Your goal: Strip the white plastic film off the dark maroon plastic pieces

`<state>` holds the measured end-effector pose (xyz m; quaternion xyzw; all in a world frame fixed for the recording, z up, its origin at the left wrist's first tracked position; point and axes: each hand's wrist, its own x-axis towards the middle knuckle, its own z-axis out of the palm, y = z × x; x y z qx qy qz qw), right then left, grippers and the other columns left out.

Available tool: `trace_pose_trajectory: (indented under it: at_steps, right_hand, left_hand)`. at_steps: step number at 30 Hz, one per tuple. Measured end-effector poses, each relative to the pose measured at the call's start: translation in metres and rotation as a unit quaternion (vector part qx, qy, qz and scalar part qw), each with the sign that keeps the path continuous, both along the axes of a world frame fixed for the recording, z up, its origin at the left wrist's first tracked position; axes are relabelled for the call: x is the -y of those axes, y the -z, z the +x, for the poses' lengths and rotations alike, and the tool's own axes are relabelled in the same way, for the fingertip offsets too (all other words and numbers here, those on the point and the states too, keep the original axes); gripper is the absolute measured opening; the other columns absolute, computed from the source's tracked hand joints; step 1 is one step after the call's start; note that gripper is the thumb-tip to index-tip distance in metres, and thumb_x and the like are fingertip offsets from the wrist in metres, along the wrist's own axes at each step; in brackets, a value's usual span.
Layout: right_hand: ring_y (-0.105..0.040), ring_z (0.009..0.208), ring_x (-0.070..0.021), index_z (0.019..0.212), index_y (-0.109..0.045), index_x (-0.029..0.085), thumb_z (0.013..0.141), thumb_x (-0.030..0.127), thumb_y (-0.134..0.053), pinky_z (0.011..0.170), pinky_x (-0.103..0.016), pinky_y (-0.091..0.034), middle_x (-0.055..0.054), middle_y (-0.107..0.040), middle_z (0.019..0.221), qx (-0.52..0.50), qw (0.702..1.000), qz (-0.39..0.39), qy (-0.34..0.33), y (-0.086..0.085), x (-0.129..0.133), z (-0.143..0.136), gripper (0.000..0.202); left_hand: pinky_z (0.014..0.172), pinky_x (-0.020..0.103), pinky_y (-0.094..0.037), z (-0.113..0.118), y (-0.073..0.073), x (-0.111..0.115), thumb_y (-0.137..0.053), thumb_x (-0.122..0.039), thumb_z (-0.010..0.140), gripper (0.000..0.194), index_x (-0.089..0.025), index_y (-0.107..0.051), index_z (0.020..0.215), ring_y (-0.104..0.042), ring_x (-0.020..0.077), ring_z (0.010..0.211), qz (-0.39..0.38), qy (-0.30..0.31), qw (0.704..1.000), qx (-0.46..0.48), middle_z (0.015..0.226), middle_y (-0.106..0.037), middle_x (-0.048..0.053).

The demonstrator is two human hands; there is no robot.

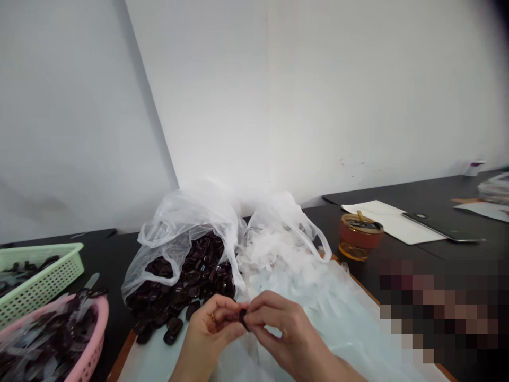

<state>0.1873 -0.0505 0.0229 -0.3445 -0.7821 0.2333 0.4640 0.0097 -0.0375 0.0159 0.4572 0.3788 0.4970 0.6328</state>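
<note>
My left hand and my right hand meet at the front middle. Between their fingertips is a small dark glossy piece, mostly covered by the fingers. Both hands are closed in a pinch on it. Just behind my left hand, many similar dark pieces spill from a clear plastic bag, and a few lie loose on the pale sheet. Beyond my right hand, a second plastic bag lies beside a heap of thin whitish translucent strips.
At left stand a pink basket and a green basket, both holding dark pieces and clear strips. An amber glass container, white papers and a dark flat device lie to the right. A wall rises behind; the lower right is pixelated.
</note>
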Motion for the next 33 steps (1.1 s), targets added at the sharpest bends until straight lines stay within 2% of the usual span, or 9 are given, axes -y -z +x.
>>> trace_pose_trajectory:
  at_steps: [8,12,15,22,26,28,30,32,33]
  right_hand:
    - [-0.061,0.080,-0.0131,0.090,-0.069,0.020,0.085,0.012,-0.059,0.072,-0.022,-0.050,-0.005,-0.062,0.094,0.018,0.999,-0.025,-0.023,-0.001,-0.001,0.001,0.014]
    - [-0.060,0.091,-0.0175,0.107,-0.061,0.021,0.066,0.005,-0.071,0.080,-0.027,-0.049,-0.005,-0.062,0.100,0.011,0.999,-0.035,-0.003,0.003,-0.001,-0.004,0.045]
    - [-0.061,0.086,-0.0186,0.093,-0.063,0.020,0.066,0.003,-0.066,0.075,-0.028,-0.050,-0.004,-0.064,0.091,0.038,0.998,-0.031,0.032,0.005,-0.002,-0.007,0.032]
    - [-0.058,0.081,-0.0211,0.085,-0.062,0.018,0.064,0.004,-0.063,0.069,-0.030,-0.048,-0.005,-0.063,0.082,0.092,0.992,0.018,0.086,0.000,-0.003,-0.006,0.025]
    - [-0.058,0.082,-0.0212,0.086,-0.063,0.017,0.065,0.004,-0.064,0.070,-0.030,-0.048,-0.006,-0.063,0.084,0.099,0.991,0.020,0.090,0.001,-0.003,-0.005,0.026]
    - [-0.059,0.083,-0.0211,0.089,-0.064,0.018,0.066,0.005,-0.066,0.071,-0.030,-0.048,-0.006,-0.064,0.085,0.098,0.992,0.023,0.080,0.001,-0.002,-0.005,0.026]
    - [-0.060,0.085,-0.0202,0.092,-0.065,0.019,0.070,0.008,-0.070,0.072,-0.029,-0.048,-0.005,-0.066,0.086,0.096,0.994,0.013,0.051,0.000,-0.003,-0.002,0.025]
    - [-0.061,0.084,-0.0186,0.095,-0.065,0.021,0.074,0.017,-0.073,0.072,-0.027,-0.049,-0.004,-0.066,0.088,0.090,0.995,-0.013,0.030,-0.003,-0.006,0.004,0.022]
    - [-0.061,0.082,-0.0178,0.097,-0.065,0.022,0.077,0.022,-0.072,0.071,-0.027,-0.049,-0.004,-0.066,0.090,0.086,0.995,-0.029,0.032,-0.005,-0.008,0.010,0.021]
  left_hand:
    - [0.062,0.024,-0.051,-0.001,0.001,-0.002,-0.088,-0.025,0.056,0.035,-0.020,-0.064,0.082,-0.063,0.0135,0.064,-0.038,-0.054,0.998,0.012,0.073,-0.074,0.002]
    - [0.057,0.022,-0.046,0.002,-0.004,0.000,-0.085,-0.023,0.058,0.037,-0.023,-0.061,0.085,-0.056,0.0114,0.063,0.003,-0.055,0.998,0.040,0.074,-0.060,-0.005]
    - [0.063,0.021,-0.044,0.002,-0.012,0.002,-0.080,-0.018,0.063,0.026,-0.022,-0.060,0.080,-0.053,0.0116,0.067,0.027,-0.047,0.998,-0.011,0.071,-0.055,-0.005]
    - [0.059,0.019,-0.038,-0.012,-0.019,-0.006,-0.076,-0.014,0.064,0.025,-0.023,-0.053,0.068,-0.047,0.0099,0.060,0.074,-0.161,0.982,-0.070,0.064,-0.049,-0.008]
    - [0.058,0.021,-0.041,-0.010,-0.009,-0.007,-0.074,-0.021,0.069,0.014,-0.021,-0.062,0.077,-0.053,0.0114,0.062,0.076,-0.105,0.989,-0.074,0.074,-0.061,-0.003]
    - [0.054,0.022,-0.043,-0.006,-0.002,-0.005,-0.074,-0.030,0.071,0.020,-0.019,-0.066,0.086,-0.055,0.0119,0.058,0.061,-0.027,0.995,-0.070,0.075,-0.065,0.000]
    - [0.047,0.021,-0.042,-0.003,0.002,-0.005,-0.075,-0.035,0.072,0.025,-0.018,-0.066,0.088,-0.053,0.0107,0.049,0.038,0.044,0.995,-0.078,0.062,-0.063,-0.002]
    - [0.040,0.017,-0.037,-0.004,0.003,-0.007,-0.075,-0.035,0.073,0.022,-0.017,-0.066,0.082,-0.048,0.0078,0.040,0.007,0.053,0.995,-0.083,0.048,-0.057,-0.005]
    - [0.038,0.016,-0.036,-0.007,0.000,-0.010,-0.076,-0.033,0.073,0.021,-0.016,-0.066,0.080,-0.047,0.0071,0.039,-0.005,0.020,0.998,-0.065,0.045,-0.057,-0.005]
